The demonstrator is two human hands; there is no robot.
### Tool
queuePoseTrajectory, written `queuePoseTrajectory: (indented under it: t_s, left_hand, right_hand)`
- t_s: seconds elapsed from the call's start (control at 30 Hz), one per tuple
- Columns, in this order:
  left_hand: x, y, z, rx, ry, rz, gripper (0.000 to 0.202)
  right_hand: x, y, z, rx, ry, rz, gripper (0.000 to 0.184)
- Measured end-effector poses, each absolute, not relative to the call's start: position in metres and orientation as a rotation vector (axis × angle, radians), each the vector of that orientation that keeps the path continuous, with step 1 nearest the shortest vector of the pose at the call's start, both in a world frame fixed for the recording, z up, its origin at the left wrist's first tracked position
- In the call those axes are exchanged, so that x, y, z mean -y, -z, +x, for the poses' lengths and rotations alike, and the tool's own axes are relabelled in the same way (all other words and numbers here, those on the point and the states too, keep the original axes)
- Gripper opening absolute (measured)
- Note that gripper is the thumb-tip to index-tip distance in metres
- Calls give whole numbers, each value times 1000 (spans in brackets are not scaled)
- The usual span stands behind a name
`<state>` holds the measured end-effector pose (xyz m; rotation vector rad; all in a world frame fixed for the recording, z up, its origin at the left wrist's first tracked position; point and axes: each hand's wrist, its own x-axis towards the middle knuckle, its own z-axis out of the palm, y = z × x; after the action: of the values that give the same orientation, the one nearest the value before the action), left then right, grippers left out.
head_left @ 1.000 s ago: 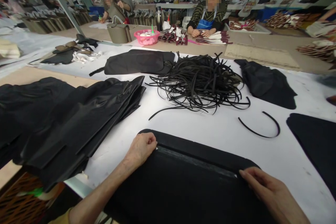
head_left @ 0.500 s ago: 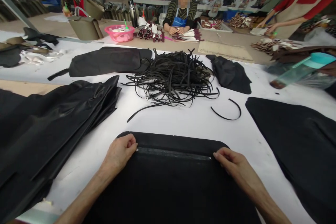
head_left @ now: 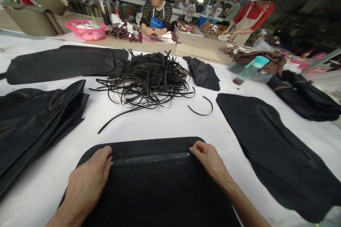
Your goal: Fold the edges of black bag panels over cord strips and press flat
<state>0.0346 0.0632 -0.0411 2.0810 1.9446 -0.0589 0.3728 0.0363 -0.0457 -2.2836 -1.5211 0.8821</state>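
A black fabric panel (head_left: pixel 149 184) with rounded far corners lies flat in front of me on the white table (head_left: pixel 170 122). A grey strip (head_left: pixel 150 158) runs across it near its far edge. My left hand (head_left: pixel 85 184) rests at the strip's left end, fingers curled and pressed on the panel. At the strip's right end my right hand (head_left: pixel 209 159) pinches down with curled fingers. Both hands hold the panel flat. Beyond it sits a tangled heap of black straps (head_left: pixel 146 79), with one loose curved strap (head_left: pixel 201 106) to its right.
Stacks of black fabric lie at left (head_left: pixel 34 120), right (head_left: pixel 274 149) and far left (head_left: pixel 61 64). A small black piece (head_left: pixel 204 74) and a teal-capped bottle (head_left: pixel 249 69) lie farther back. People work at the far table near a pink basket (head_left: pixel 86 30).
My view has swung to the right, bringing the right-hand stack and the bottle into sight. My hands have come closer together along the strip, and the left fist has loosened into curled fingers.
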Motion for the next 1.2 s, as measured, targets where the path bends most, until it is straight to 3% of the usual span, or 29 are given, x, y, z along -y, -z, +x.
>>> queuePoseTrajectory:
  t_s: [0.13, 0.37, 0.57, 0.67, 0.8, 1.1, 1.2]
  left_hand:
    - [-59, 54, 34, -1720, -177, 2427, 32]
    - [-45, 59, 32, -1645, -13, 2707, 44]
    - [-30, 45, 47, -1700, 176, 2814, 61]
    - [-28, 45, 52, -1710, 246, 2860, 59]
    - [-28, 50, 49, -1727, 246, 2861, 58]
    - [-30, 44, 61, -1934, 31, 2687, 38]
    - [-33, 42, 83, -1630, -40, 2795, 52]
  right_hand:
    - [-35, 41, 368, 1535, -831, -2331, 25]
    - [-32, 41, 360, 1604, -705, -2390, 24]
    - [-21, 55, 357, 1973, -95, -2353, 9]
    - [-17, 59, 344, 2258, 162, -1992, 29]
    - [-13, 62, 322, 2461, 163, -1572, 51]
    - [-17, 51, 292, 2599, 371, -1598, 55]
    - [-18, 51, 282, 2649, 564, -1616, 58]
